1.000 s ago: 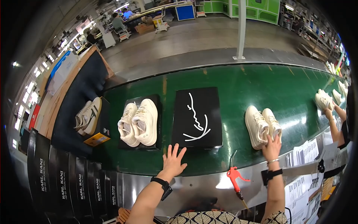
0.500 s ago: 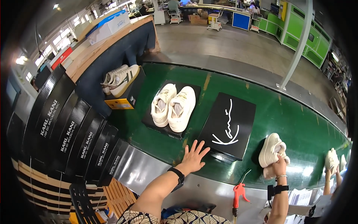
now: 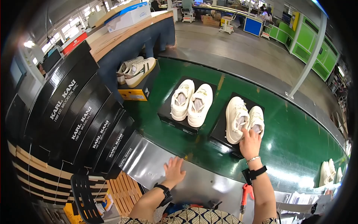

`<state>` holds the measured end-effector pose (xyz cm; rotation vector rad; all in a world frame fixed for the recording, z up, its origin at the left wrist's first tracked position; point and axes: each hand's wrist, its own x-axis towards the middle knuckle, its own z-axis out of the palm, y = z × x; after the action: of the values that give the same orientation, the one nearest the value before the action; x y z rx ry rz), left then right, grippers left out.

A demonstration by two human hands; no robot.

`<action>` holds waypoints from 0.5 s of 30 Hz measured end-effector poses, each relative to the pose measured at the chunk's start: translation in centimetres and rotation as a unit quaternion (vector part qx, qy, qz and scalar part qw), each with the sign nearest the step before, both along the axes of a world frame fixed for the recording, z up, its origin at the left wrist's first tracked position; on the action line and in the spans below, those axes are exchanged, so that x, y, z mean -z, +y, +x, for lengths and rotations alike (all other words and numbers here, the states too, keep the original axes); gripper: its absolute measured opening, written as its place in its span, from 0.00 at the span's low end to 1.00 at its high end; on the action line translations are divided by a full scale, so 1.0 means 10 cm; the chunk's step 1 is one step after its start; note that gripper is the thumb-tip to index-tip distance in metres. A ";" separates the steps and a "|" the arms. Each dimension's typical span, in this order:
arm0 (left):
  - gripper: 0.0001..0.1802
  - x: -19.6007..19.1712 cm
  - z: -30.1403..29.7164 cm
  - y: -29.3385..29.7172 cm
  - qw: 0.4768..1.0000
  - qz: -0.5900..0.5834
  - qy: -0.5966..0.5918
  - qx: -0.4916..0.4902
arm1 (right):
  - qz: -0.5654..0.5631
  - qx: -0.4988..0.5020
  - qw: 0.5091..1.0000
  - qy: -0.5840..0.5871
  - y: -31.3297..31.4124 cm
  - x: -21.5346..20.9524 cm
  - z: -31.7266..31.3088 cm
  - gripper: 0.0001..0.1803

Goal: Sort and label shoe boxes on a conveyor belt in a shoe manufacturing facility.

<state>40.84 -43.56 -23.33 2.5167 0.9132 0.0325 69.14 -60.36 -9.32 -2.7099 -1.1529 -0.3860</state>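
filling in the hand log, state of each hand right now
Left hand: open, palm down over the metal ledge.
Right hand: at the heels of cream lace-up sneakers on a black shoebox; whether gripping can't be told.

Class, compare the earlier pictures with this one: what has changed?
The right hand has carried a pair of cream lace-up sneakers leftward from the green belt onto the flat black shoebox, and remains at their heels. The left hand has drawn back from that box, toward the person, over the silvery metal ledge. The other cream pair stays on its own black box.
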 end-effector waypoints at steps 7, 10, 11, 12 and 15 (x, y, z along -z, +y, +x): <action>0.37 0.10 -0.78 0.24 0.998 -0.007 0.065 -0.006 | 0.154 0.224 0.962 0.028 -1.11 0.65 -0.55 0.32; 0.36 0.20 -0.76 0.23 0.999 0.003 0.045 0.024 | 0.009 0.423 0.890 0.172 -1.97 1.18 -1.04 0.49; 0.36 0.17 -0.76 0.23 0.998 -0.005 0.054 0.021 | -0.038 0.453 0.858 0.239 -2.10 1.20 -1.25 0.51; 0.36 0.15 -0.76 0.24 0.998 -0.011 0.063 0.020 | -0.040 0.462 0.838 0.288 -2.20 1.23 -1.47 0.51; 0.37 0.13 -0.75 0.24 0.998 -0.011 0.047 0.039 | 0.025 0.391 0.894 0.217 -2.53 1.42 -1.82 0.48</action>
<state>33.33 -41.17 -24.67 2.5492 0.8462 -0.1215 50.93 -85.67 -23.56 -2.8715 0.0911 0.1113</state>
